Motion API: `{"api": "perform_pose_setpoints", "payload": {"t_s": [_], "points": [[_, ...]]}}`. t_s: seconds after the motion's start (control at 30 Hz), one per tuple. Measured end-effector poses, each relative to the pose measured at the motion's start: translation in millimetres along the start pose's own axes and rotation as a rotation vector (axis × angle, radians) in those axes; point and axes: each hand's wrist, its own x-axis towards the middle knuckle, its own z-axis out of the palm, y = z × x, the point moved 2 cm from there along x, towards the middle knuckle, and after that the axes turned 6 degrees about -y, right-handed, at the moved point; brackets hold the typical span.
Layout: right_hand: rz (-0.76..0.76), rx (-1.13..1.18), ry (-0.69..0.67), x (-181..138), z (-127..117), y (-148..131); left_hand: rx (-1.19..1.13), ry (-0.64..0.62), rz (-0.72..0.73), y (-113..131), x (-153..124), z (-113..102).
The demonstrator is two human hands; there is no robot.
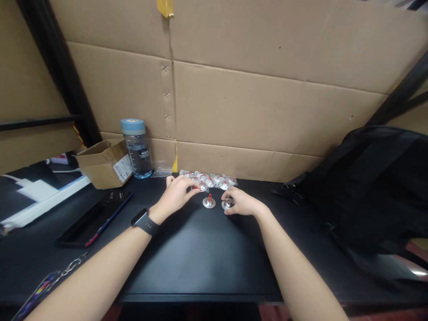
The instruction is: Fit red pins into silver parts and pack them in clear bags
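On the black table (200,249), my left hand (177,192) reaches into a row of small clear plastic bags (214,180) that hold metal and red parts; its fingers pinch one bag. A black watch is on that wrist. My right hand (239,203) rests beside it with its fingers closed round a small silver metal disc (227,204). Between the hands lies another silver disc with a red pin (209,201) standing on it.
A blue-lidded water bottle (137,149) and an open cardboard box (105,162) stand at the back left. A dark phone or tablet (95,218) lies left. A black backpack (371,187) fills the right. A cardboard wall (254,98) backs the table. A keychain (67,269) lies near the front left.
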Motion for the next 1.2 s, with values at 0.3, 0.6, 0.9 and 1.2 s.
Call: {"api": "perform_pose_setpoints", "payload": {"t_s": [0.3, 0.6, 0.9, 1.2], "points": [[-0.065, 0.067, 0.094, -2.3, -5.6, -21.0, -0.022, 0.007, -0.003, 5.5, -1.0, 3.1], [-0.302, 0.707, 0.424, 10.2, 23.4, -64.9, -0.446, 0.078, 0.01, 18.9, 1.4, 11.2], [-0.25, 0.812, 0.516, 6.1, 28.1, -75.6, -0.504, 0.11, 0.05, 28.6, -1.8, 12.7], [-0.142, 0.923, 0.301, 11.2, 31.2, -67.5, -0.133, 0.248, 0.084, 37.3, -8.2, -2.3]]}}
